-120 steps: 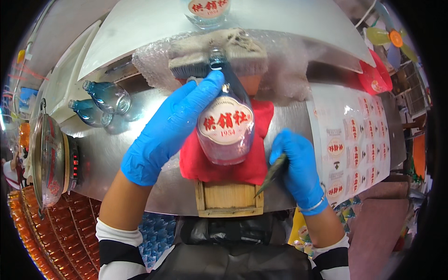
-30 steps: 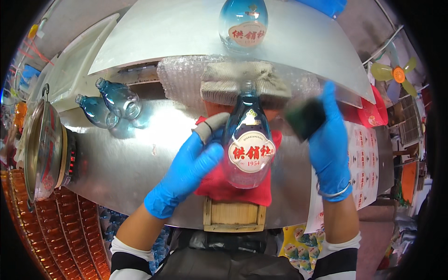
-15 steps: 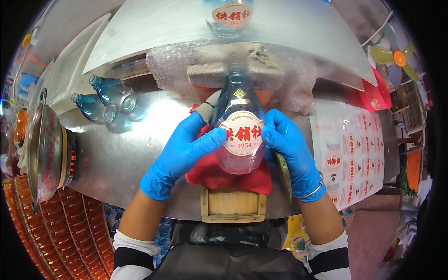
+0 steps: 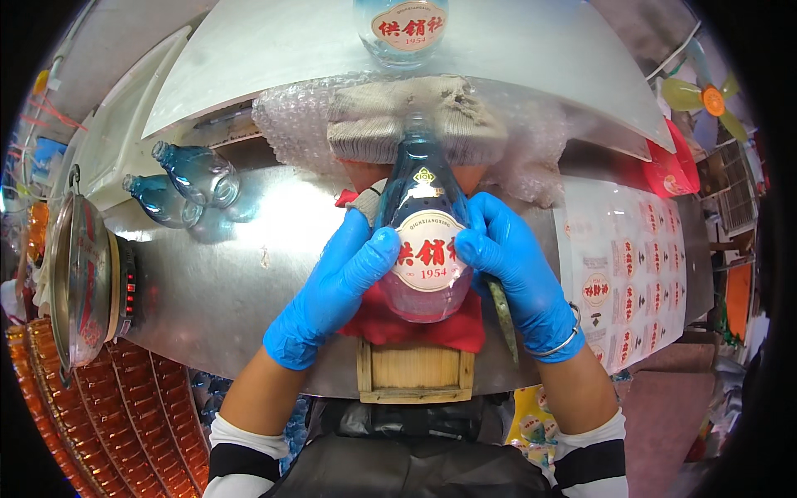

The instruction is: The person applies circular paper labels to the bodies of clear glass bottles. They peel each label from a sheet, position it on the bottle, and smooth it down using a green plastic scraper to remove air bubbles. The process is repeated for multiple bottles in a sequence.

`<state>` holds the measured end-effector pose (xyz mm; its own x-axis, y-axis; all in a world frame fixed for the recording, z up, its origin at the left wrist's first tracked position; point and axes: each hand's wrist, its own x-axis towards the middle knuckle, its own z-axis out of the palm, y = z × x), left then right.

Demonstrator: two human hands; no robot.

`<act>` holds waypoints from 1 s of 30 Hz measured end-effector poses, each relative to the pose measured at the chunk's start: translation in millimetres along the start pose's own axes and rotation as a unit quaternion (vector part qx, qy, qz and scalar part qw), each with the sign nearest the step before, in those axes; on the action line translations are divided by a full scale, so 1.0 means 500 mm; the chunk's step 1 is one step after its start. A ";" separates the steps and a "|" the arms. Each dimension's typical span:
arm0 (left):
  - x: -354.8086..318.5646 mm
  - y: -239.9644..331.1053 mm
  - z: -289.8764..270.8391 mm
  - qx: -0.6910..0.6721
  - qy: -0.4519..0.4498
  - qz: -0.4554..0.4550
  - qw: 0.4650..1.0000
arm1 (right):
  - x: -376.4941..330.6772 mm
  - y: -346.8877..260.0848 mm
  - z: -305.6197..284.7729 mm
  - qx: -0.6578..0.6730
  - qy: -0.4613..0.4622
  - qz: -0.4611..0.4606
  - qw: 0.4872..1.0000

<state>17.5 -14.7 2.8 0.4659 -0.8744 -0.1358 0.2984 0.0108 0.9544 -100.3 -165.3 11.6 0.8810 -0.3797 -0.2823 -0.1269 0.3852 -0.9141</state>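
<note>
A blue glass bottle point(image 4: 427, 187), pinkish towards its base, lies with its neck pointing away from me. An oval label point(image 4: 429, 251) with red characters is on its upper face. My left hand point(image 4: 324, 286), in a blue glove, grips the left side, thumb on the label's edge. Gloved in blue too, my right hand point(image 4: 519, 286) holds the right side with its thumb at the label. A thin greenish strip point(image 4: 502, 315) sticks out under the right palm. Grey knit fabric point(image 4: 365, 203) shows by the left fingertips. Beneath the bottle is a red cloth point(image 4: 378, 328).
A wooden block point(image 4: 415, 369) stands at the front edge of the metal table point(image 4: 207, 299). Folded knit fabric point(image 4: 365, 129) supports the bottle's neck. Two blue bottles point(image 4: 203, 178) lie at left, near a round pot point(image 4: 83, 274). A label sheet point(image 4: 627, 274) lies right; another labelled bottle point(image 4: 407, 37) stands behind.
The bottle has shifted slightly towards me. My left hand has moved a little right and down along with it, and my right thumb sits further onto the label's right edge.
</note>
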 end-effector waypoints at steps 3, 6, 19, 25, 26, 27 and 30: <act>0.000 -0.007 -0.001 -0.001 -0.005 0.017 1.000 | 0.000 0.004 -0.011 0.007 -0.014 0.000 1.000; -0.001 -0.016 -0.003 -0.005 0.006 0.010 1.000 | -0.002 0.007 -0.018 0.012 -0.026 0.005 1.000; -0.014 -0.006 0.022 -0.030 0.015 0.031 0.999 | -0.011 0.000 -0.026 0.022 -0.046 0.025 0.998; -0.017 -0.011 0.019 -0.033 0.028 0.041 0.998 | -0.008 0.017 -0.030 0.033 -0.054 -0.025 0.998; -0.018 -0.008 0.024 -0.022 0.042 0.058 0.997 | -0.008 0.018 -0.032 0.032 -0.055 -0.031 0.997; -0.020 -0.002 0.033 -0.010 0.056 0.075 0.996 | -0.010 0.016 -0.037 0.040 -0.056 -0.002 0.998; -0.046 -0.003 0.057 0.081 0.104 0.181 0.975 | -0.009 0.000 -0.032 0.054 -0.052 0.037 0.997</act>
<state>-17.2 -8.3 12.2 0.6805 -0.7096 0.1828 -0.0440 0.2094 0.9768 -111.8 -177.1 8.1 0.9143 -0.2595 -0.3109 -0.1489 0.4986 -0.8539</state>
